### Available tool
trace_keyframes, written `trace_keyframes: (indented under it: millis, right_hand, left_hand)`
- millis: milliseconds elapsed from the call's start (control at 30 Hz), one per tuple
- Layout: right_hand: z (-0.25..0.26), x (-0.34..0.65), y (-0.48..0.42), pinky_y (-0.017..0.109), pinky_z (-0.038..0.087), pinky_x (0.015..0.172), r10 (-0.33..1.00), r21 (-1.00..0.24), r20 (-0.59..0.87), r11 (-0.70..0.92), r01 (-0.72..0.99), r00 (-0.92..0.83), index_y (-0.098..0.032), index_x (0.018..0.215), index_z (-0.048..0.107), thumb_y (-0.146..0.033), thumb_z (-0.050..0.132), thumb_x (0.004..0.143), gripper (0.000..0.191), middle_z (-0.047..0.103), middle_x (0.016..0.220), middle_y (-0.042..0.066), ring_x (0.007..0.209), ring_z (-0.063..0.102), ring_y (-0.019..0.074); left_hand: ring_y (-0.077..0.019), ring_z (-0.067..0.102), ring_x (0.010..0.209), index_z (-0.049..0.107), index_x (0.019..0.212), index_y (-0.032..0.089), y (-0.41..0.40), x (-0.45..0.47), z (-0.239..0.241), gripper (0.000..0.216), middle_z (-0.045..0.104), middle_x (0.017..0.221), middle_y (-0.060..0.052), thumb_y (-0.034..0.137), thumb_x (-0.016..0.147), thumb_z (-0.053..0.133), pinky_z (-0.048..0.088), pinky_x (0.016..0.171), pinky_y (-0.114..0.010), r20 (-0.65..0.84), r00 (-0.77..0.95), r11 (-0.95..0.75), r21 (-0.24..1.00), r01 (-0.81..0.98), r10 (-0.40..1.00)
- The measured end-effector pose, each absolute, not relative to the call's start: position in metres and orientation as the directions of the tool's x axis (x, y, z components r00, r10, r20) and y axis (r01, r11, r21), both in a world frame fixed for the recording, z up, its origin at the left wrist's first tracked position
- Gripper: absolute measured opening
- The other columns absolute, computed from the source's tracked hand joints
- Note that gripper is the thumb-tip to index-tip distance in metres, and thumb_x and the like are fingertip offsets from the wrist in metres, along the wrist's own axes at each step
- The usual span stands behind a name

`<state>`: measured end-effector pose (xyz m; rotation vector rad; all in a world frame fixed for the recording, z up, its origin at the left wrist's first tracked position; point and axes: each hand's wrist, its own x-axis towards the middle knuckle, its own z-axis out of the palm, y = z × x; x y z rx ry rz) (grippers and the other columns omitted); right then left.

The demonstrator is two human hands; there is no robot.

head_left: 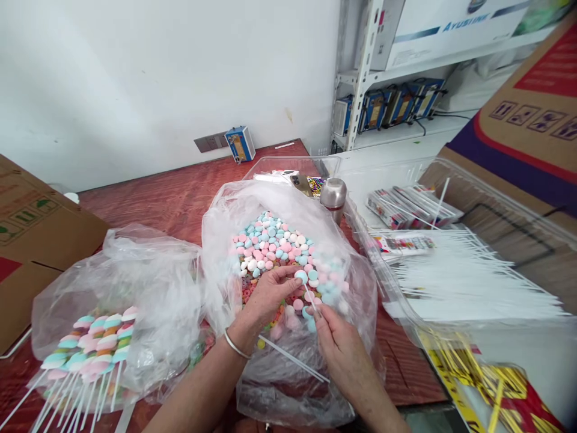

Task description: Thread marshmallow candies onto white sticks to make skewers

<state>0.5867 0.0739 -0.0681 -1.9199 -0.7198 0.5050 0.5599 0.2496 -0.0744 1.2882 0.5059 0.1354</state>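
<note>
A clear plastic bag (pixel 225 222) lies open in front of me, full of pink, blue and white round candies (pixel 274 240). My left hand (pixel 268 294) reaches into the bag, and its fingertips pinch a light blue candy (pixel 301 276). My right hand (pixel 340 346) is closed on a thin white stick (pixel 310 299), whose tip points at that candy. Another white stick (pixel 293 359) lies across the bag between my wrists. A silver bangle (pixel 236 346) circles my left wrist.
Finished candy sticks (pixel 90 349) lie in a second plastic bag at the left. A clear tray (pixel 509 210) on the right holds many white sticks (pixel 464 279) and printed packets (pixel 408 207). A steel flask (pixel 333 195) stands behind the bag. Cardboard boxes (pixel 31 228) flank the red table (pixel 171 198).
</note>
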Motion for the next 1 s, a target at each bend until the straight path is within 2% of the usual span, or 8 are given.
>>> trace_keyframes:
  millis: [133, 267, 400, 533, 733, 833, 900, 1000]
  right_hand:
    - [-0.064, 0.588, 0.075, 0.028, 0.047, 0.078, 0.678, -0.93, -0.06, -0.305, 0.206, 0.732, -0.019, 0.094, 0.062, -0.036, 0.033, 0.096, 0.033, 0.071, 0.095, 0.008, 0.084, 0.064, 0.0207]
    - [-0.059, 0.588, 0.073, 0.026, 0.044, 0.066, 0.669, -0.931, -0.108, -0.327, 0.161, 0.735, -0.02, 0.085, 0.06, -0.036, 0.035, 0.095, 0.031, 0.068, 0.081, 0.005, 0.072, 0.059, 0.0187]
    - [-0.06, 0.587, 0.073, 0.024, 0.035, 0.05, 0.65, -0.942, -0.158, -0.326, 0.085, 0.743, -0.021, 0.079, 0.057, -0.038, 0.036, 0.093, 0.03, 0.053, 0.059, -0.002, 0.054, 0.047, 0.0153]
    - [-0.063, 0.586, 0.076, 0.024, 0.029, 0.044, 0.641, -0.947, -0.189, -0.318, 0.033, 0.744, -0.021, 0.082, 0.057, -0.039, 0.035, 0.093, 0.031, 0.038, 0.05, -0.007, 0.046, 0.036, 0.0141]
    - [-0.076, 0.585, 0.078, 0.026, 0.034, 0.05, 0.662, -0.895, -0.15, -0.406, 0.184, 0.734, -0.022, 0.078, 0.053, -0.037, 0.031, 0.092, 0.03, 0.048, 0.054, -0.003, 0.05, 0.046, 0.0165]
    - [-0.091, 0.584, 0.079, 0.027, 0.037, 0.057, 0.654, -0.822, -0.07, -0.466, 0.328, 0.753, -0.021, 0.079, 0.053, -0.032, 0.029, 0.092, 0.029, 0.061, 0.066, 0.004, 0.062, 0.057, 0.0195]
    - [-0.099, 0.582, 0.08, 0.027, 0.036, 0.057, 0.65, -0.762, -0.037, -0.51, 0.399, 0.759, -0.021, 0.083, 0.055, -0.032, 0.028, 0.094, 0.032, 0.064, 0.069, 0.006, 0.062, 0.06, 0.0204]
    - [-0.104, 0.582, 0.082, 0.027, 0.031, 0.054, 0.648, -0.692, -0.006, -0.553, 0.465, 0.762, -0.022, 0.076, 0.055, -0.042, 0.029, 0.098, 0.04, 0.063, 0.061, 0.004, 0.055, 0.057, 0.0192]
  left_hand:
    - [-0.0114, 0.062, 0.062, 0.069, 0.113, 0.014, 0.245, 0.555, -0.07, 0.044, 0.07, 0.074, -0.003, 0.033, 0.074, 0.079, 0.05, 0.061, -0.022, -0.252, 0.899, 0.254, 0.953, 0.166, 0.357]
    - [-0.0124, 0.062, 0.06, 0.068, 0.113, 0.013, 0.239, 0.554, -0.064, 0.045, 0.069, 0.07, -0.003, 0.031, 0.073, 0.078, 0.05, 0.061, -0.024, -0.232, 0.905, 0.232, 0.96, 0.154, 0.358]
    - [-0.014, 0.064, 0.063, 0.07, 0.108, 0.013, 0.233, 0.554, -0.062, 0.04, 0.071, 0.075, -0.005, 0.032, 0.073, 0.077, 0.05, 0.06, -0.024, -0.223, 0.905, 0.209, 0.966, 0.154, 0.362]
    - [-0.0154, 0.066, 0.068, 0.072, 0.103, 0.013, 0.229, 0.553, -0.07, 0.034, 0.072, 0.078, -0.006, 0.027, 0.072, 0.076, 0.053, 0.063, -0.025, -0.176, 0.891, 0.131, 0.983, 0.132, 0.419]
    - [-0.016, 0.068, 0.073, 0.074, 0.1, 0.016, 0.215, 0.542, -0.085, 0.027, 0.074, 0.086, -0.005, 0.021, 0.075, 0.069, 0.055, 0.068, -0.027, -0.136, 0.901, 0.066, 0.991, 0.12, 0.413]
    - [-0.0169, 0.068, 0.081, 0.076, 0.098, 0.019, 0.206, 0.528, -0.087, 0.025, 0.075, 0.092, -0.005, 0.013, 0.077, 0.062, 0.055, 0.075, -0.028, -0.029, 0.904, -0.114, 0.99, 0.086, 0.426]
    - [-0.0171, 0.068, 0.086, 0.074, 0.106, 0.021, 0.209, 0.517, -0.085, 0.034, 0.074, 0.098, -0.005, 0.01, 0.08, 0.057, 0.055, 0.078, -0.028, 0.056, 0.917, -0.307, 0.949, 0.074, 0.396]
    - [-0.0185, 0.066, 0.097, 0.063, 0.128, 0.025, 0.23, 0.508, -0.084, 0.048, 0.072, 0.11, -0.005, 0.006, 0.087, 0.048, 0.053, 0.087, -0.032, 0.185, 0.902, -0.622, 0.775, 0.111, 0.391]
